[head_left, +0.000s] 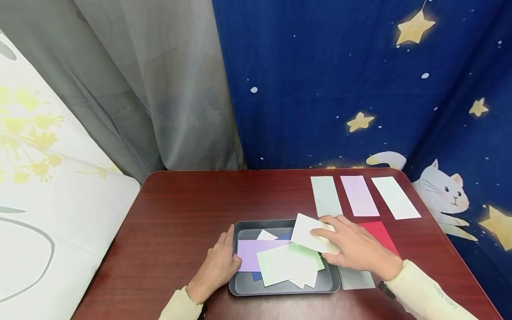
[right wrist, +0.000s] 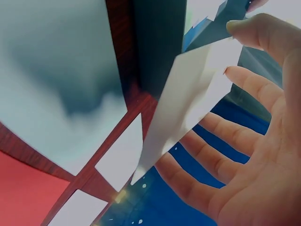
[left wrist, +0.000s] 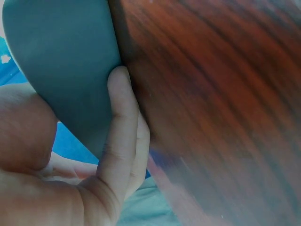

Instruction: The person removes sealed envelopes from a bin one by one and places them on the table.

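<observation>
A dark grey tray (head_left: 280, 291) with loose paper cards in it stands near the table's front. My left hand (head_left: 218, 262) holds its left side, fingers along the outer wall (left wrist: 66, 61) and thumb at the rim. Between thumb and fingers, my right hand (head_left: 352, 244) pinches a white card (head_left: 308, 231), tilted above the tray's right part. The right wrist view shows this card (right wrist: 183, 103) near the fingertips. In the tray, a pale green card (head_left: 280, 264) overlaps a purple card (head_left: 248, 255); blue and white pieces peek out beneath.
Right of the tray lie a red card (head_left: 382, 235) and a grey card (head_left: 356, 280), both partly behind the right arm. Farther back, a pale grey card (head_left: 326, 195), a lilac card (head_left: 360, 195) and a white card (head_left: 396, 198) form a row on the brown table (head_left: 188, 200).
</observation>
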Available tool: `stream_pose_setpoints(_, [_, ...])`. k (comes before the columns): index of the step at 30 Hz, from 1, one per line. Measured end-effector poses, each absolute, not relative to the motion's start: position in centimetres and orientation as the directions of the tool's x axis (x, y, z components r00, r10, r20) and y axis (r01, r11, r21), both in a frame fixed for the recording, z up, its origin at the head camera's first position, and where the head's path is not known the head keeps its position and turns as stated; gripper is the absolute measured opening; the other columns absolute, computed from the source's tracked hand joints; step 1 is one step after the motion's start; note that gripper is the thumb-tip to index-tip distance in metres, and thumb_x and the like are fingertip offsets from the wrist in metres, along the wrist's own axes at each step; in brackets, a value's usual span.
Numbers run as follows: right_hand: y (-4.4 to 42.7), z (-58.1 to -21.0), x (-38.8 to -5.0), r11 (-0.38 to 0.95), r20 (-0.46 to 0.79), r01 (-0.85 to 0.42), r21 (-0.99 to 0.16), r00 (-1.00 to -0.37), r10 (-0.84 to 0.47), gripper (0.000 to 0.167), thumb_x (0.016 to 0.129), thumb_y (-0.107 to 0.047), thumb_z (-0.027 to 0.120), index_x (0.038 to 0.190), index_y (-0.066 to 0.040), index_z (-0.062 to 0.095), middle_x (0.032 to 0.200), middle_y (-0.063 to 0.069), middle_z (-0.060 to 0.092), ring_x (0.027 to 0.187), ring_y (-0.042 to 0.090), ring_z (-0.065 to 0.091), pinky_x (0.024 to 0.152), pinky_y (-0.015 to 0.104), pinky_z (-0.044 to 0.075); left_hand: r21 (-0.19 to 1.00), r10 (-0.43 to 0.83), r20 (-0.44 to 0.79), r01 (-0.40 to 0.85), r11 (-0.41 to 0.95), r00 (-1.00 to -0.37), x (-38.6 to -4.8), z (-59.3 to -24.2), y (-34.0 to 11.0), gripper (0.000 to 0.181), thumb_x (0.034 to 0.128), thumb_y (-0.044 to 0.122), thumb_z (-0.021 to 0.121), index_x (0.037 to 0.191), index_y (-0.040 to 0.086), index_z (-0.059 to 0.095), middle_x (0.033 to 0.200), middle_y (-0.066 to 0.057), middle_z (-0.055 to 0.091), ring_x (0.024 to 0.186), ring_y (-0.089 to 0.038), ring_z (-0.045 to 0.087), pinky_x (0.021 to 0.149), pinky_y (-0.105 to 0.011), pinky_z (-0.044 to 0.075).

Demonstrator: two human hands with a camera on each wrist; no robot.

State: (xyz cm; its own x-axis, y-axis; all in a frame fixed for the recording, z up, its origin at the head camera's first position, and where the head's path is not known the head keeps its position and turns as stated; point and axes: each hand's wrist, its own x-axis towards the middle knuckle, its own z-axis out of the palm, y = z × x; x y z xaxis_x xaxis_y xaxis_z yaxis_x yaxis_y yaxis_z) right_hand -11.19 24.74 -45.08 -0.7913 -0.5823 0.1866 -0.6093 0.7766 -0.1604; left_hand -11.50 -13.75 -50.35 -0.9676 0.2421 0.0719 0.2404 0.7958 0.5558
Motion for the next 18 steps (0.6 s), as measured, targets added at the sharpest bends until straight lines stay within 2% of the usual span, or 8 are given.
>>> stream_pose_setpoints(10, [26.2, -45.5, -10.6, 0.798, 0.197, -0.569, -0.199, -0.821, -0.536, 0.052, 0.091, -0.033, 0.086, 0.142, -0.026, 0.074, 0.141, 0.013, 0.063, 0.107, 0.026, 0.060, 0.069, 0.036, 0.055, 0.560, 0.241, 0.066, 0.236, 0.794, -0.968, -11.4, -50.3, -13.8, 0.086, 0.0827, -0.004, 0.070, 0.163, -0.011, 0.039, 0.137, -0.026, 0.062, 0.071, -0.023, 0.062, 0.064, -0.042, 0.058])
stream_pose_setpoints(18, [27.6, -45.9, -10.5, 0.815, 0.233, -0.540, -0.211, -0.837, -0.494, 0.058, 0.086, -0.030, 0.090, 0.141, -0.022, 0.074, 0.131, 0.011, 0.063, 0.102, 0.025, 0.060, 0.073, 0.042, 0.054, 0.559, 0.234, 0.052, 0.223, 0.799, -0.971, -11.5, -50.3, -13.8, 0.086, 0.0830, -0.003, 0.070, 0.163, -0.011, 0.039, 0.137, -0.026, 0.062, 0.072, -0.025, 0.062, 0.067, -0.044, 0.058])
